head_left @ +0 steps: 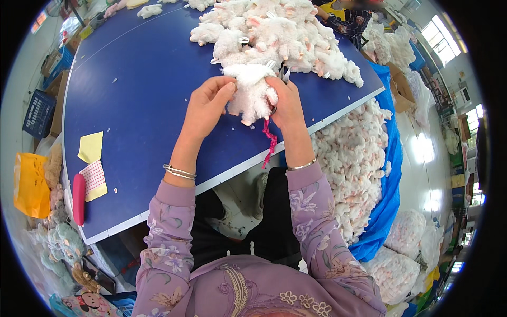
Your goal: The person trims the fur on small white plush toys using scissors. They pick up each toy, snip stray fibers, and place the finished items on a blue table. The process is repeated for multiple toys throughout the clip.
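A small white fluffy plush toy (249, 98) with pale pink tips is held up over the near edge of the blue table (142, 105). My left hand (210, 103) pinches its left upper side between thumb and finger. My right hand (287, 100) is closed on its right side and also holds a pair of scissors (285, 75), whose blades stick up past the fingers. Most of the scissors' handle is hidden by the palm. A twisted bright pink cord (270, 142) dangles below that hand. Just beyond lies a big heap of similar white plush toys (264, 34).
A blue plastic-lined container (393, 158) full of white plush pieces (351, 164) stands right of the table. On the table's left lie a pink oblong object (78, 198) and yellow paper slips (91, 147). Another person's sleeve (346, 24) shows behind the heap. Filled clear bags (393, 272) sit at lower right.
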### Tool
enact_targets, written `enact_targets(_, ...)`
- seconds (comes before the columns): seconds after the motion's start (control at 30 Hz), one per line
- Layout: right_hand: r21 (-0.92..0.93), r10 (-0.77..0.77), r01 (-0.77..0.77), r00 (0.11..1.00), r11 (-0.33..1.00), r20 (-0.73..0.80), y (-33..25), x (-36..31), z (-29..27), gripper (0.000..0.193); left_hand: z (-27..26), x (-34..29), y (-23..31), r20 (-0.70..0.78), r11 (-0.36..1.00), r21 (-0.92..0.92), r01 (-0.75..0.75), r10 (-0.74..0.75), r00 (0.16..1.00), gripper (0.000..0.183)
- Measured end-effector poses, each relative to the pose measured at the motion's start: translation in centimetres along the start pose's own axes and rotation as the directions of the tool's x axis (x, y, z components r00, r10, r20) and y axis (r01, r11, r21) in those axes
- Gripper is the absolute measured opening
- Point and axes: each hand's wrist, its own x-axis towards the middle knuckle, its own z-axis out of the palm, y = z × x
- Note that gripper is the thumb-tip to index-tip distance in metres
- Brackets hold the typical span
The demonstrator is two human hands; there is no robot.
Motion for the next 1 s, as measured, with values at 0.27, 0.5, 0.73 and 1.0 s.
enact_targets(0.27,-0.139,0.068,-0.063,0.997,0.988,0.032,-0.6,-1.2,0.5,0.027,2.0,-0.9,-0.5,0.086,0.983,0.072,-0.166,0.160,0.983,0.055)
enact_targets(0.5,-0.006,-0.056,0.056,0.995,0.998,0.088,-3.0,-0.1,-1.9,0.030,1.3,-0.1,-0.4,0.015,0.799,-0.589,0.121,-0.139,0.990,0.038)
enact_targets(0.73,-0.418,0.108,-0.036,0.983,0.908,0.149,-0.3,-2.3,1.3,0.027,0.7,0.4,0.2,-0.051,0.727,-0.684,-0.061,0.036,0.998,0.038)
enact_targets(1.0,-0.719,-0.462,0.544,0.818,0.431,0.342,1.2,-3.2,2.9,0.024,0.4,0.3,-0.2,-0.087,0.751,-0.658,0.041,-0.131,0.988,0.036)
